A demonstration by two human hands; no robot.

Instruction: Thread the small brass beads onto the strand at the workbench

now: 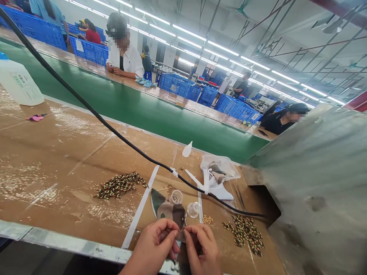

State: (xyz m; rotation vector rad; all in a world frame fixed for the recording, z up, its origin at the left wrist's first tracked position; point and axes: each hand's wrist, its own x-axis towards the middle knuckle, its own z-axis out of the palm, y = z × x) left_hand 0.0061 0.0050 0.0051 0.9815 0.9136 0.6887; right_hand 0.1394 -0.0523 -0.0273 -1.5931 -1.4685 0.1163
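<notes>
My left hand [153, 248] and my right hand [202, 250] pinch the lower edge of a camouflage-patterned fabric or leather piece [169, 212], fingertips almost meeting. Whatever they hold between the fingertips is too small to make out. Two small transparent plastic cups [194, 209] stand just above my right hand, beside the piece. A loose pile of dark studded beads [245, 233] lies to the right of my right hand, and a second pile [119, 185] lies to the left. A small heap of pale beads [207, 219] sits close to my right fingers.
A black cable [114, 131] crosses the brown work surface [57, 152]. A transparent tray [220, 170] with white pieces, tweezers [238, 196] and a white plastic jug [18, 82] lie on it. A grey metal hood [315, 175] stands at right. Beyond a green conveyor belt [143, 107], co-workers sit near blue crates [179, 86].
</notes>
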